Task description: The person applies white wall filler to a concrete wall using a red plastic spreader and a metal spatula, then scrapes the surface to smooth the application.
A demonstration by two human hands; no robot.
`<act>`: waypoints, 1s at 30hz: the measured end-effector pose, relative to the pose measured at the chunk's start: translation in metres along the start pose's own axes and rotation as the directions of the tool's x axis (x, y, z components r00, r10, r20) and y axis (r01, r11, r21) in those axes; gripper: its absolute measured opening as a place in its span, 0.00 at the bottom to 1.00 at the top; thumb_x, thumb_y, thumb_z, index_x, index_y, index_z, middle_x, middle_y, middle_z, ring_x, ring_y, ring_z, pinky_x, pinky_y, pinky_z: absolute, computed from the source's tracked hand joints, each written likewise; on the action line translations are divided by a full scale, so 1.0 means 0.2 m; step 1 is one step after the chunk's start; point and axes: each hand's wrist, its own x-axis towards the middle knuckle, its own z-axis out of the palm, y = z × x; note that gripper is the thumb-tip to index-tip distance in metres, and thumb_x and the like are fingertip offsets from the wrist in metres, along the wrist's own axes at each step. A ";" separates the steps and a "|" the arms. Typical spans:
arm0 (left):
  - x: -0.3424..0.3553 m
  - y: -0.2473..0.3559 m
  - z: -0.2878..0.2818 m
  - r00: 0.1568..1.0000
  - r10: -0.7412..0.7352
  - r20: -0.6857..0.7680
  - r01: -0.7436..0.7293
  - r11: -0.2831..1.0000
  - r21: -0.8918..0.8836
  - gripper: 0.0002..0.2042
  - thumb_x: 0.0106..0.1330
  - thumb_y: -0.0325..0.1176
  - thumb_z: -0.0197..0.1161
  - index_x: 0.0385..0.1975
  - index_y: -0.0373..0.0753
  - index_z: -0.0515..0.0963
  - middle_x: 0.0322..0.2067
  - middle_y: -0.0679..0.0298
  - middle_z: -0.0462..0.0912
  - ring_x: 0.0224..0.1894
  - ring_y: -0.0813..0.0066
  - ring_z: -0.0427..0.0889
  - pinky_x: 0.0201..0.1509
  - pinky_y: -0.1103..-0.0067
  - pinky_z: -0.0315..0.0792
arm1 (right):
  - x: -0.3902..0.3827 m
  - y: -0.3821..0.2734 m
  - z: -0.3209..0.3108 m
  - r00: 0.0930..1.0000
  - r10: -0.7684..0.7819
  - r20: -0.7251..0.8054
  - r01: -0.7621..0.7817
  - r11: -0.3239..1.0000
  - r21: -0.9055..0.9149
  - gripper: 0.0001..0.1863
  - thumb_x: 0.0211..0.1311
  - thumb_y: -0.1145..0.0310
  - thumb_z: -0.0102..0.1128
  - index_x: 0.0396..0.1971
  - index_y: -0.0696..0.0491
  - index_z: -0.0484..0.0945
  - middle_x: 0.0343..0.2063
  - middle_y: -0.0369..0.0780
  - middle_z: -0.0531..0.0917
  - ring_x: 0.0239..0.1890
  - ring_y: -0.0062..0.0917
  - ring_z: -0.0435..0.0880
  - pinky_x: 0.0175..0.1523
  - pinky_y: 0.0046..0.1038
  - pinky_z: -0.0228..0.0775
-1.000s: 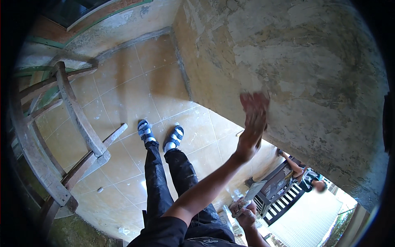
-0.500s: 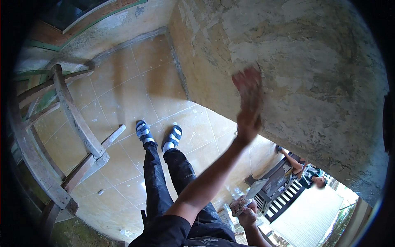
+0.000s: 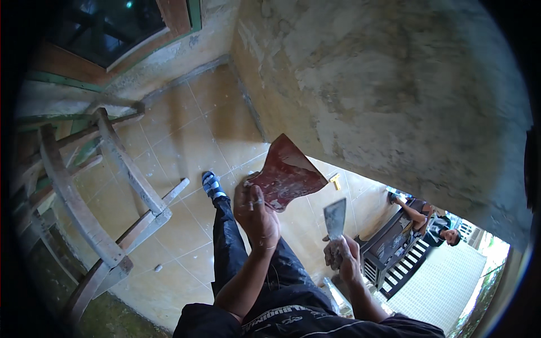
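Note:
My left hand (image 3: 255, 219) grips a dark red, irregularly shaped flat spreader (image 3: 287, 172) smeared with pale material, held out in front of my legs. My right hand (image 3: 347, 258), lower and to the right, is closed round the handle of a metal putty knife (image 3: 335, 216) with its blade pointing up; greyish residue coats the fingers or what they grip. Behind both hands are the tiled floor (image 3: 191, 253) and the patchy plastered wall (image 3: 377, 101).
Weathered wooden frames (image 3: 129, 169) stand at the left, below a window (image 3: 107, 28). A small yellow object (image 3: 336, 181) lies on the floor. At the right, a person (image 3: 437, 231) is on a dark slatted bench (image 3: 389, 265). My sandalled foot (image 3: 212, 186) is on the tiles.
My left hand has come down off the wall toward the middle, the spreader now clearly visible. My right hand has risen, knife upright. The view has shifted slightly.

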 end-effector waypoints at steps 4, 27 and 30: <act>-0.06 0.23 0.00 0.993 0.041 0.112 -0.033 0.996 -0.077 0.11 0.65 0.32 0.55 0.40 0.30 0.69 0.36 0.60 0.75 0.39 0.75 0.75 0.46 0.79 0.70 | -0.05 -0.15 0.03 0.998 -0.068 0.013 0.069 0.989 -0.131 0.24 0.67 0.51 0.45 0.32 0.61 0.73 0.16 0.34 0.71 0.17 0.14 0.68 0.23 0.18 0.60; -0.36 1.32 -0.73 0.994 0.105 0.022 -0.104 0.994 -0.018 0.08 0.63 0.25 0.55 0.40 0.30 0.74 0.33 0.64 0.78 0.34 0.80 0.75 0.42 0.83 0.70 | -0.11 -0.39 0.23 0.511 -0.783 0.355 0.805 0.290 -0.518 0.18 0.49 0.77 0.63 0.44 0.52 0.79 0.27 0.39 0.74 0.27 0.24 0.73 0.32 0.25 0.63; -0.44 1.50 -0.74 0.960 0.281 0.000 -0.281 0.958 0.061 0.08 0.65 0.27 0.55 0.40 0.30 0.73 0.33 0.64 0.77 0.36 0.81 0.74 0.43 0.83 0.69 | -0.21 -0.51 0.26 0.625 -0.676 0.390 0.778 0.577 -0.248 0.11 0.60 0.72 0.53 0.38 0.63 0.77 0.23 0.37 0.75 0.27 0.16 0.73 0.27 0.20 0.63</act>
